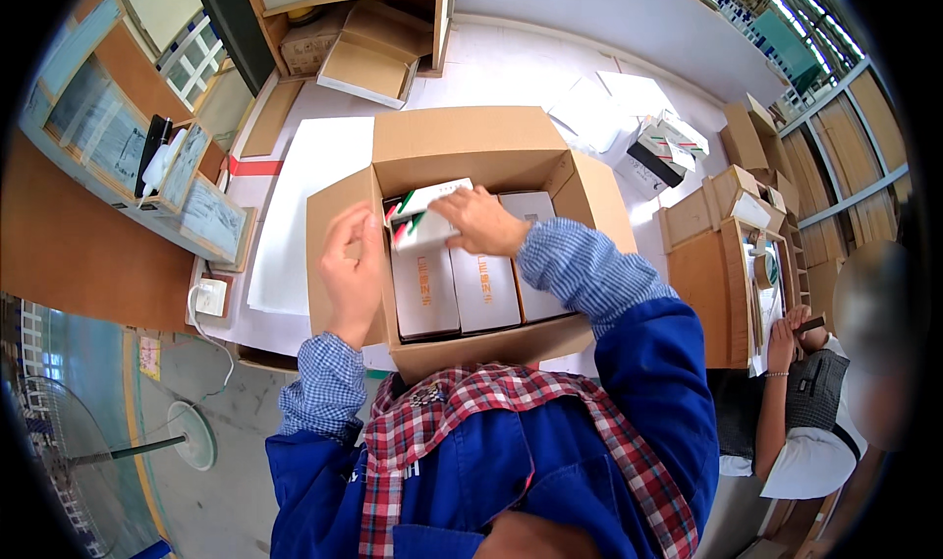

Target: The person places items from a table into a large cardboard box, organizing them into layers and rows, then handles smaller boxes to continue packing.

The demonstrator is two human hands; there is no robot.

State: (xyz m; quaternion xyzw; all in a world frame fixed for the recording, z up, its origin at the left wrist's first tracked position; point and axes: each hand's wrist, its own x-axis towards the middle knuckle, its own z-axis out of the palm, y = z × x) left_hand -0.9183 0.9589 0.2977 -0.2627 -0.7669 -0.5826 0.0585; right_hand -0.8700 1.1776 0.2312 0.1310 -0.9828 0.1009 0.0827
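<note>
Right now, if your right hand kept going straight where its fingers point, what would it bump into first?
The right hand would meet the white box with green and red stripes first; they seem to be touching, though depth is unclear.

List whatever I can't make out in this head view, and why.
All in the head view:
Palm of the right hand: hidden by the back of that hand.
Part of the striped white box: covered by that hand.
Floor of the carton: covered by packed white boxes.
Far left of the floor fan: lost at the dark fisheye rim.
Co-worker's head: blurred.
</note>
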